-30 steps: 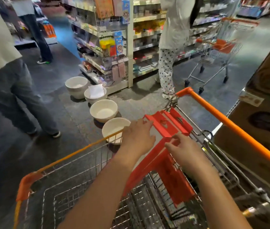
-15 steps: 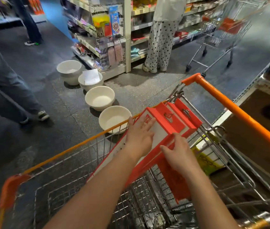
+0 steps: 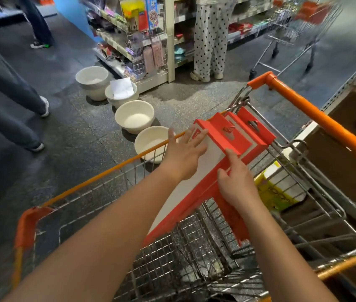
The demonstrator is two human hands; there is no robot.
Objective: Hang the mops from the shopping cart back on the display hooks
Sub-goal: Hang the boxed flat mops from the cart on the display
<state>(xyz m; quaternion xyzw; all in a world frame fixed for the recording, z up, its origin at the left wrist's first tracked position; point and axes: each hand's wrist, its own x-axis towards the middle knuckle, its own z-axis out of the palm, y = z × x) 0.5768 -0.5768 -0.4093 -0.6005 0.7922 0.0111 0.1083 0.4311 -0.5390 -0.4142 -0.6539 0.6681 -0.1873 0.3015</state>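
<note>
Boxed mops, stiff and likely light, are touched by the spread left hand and right hand; long edges judged the best grip.

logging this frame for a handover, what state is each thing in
mop boxes: three, leaning on end in the cart, not yet hung
cart: standing, holding the boxes
left hand: open, fingers spread against the front box
right hand: on the front box's right edge, grip unclear
bowls: four, upright on the floor
paper: lying in one bowl
</note>
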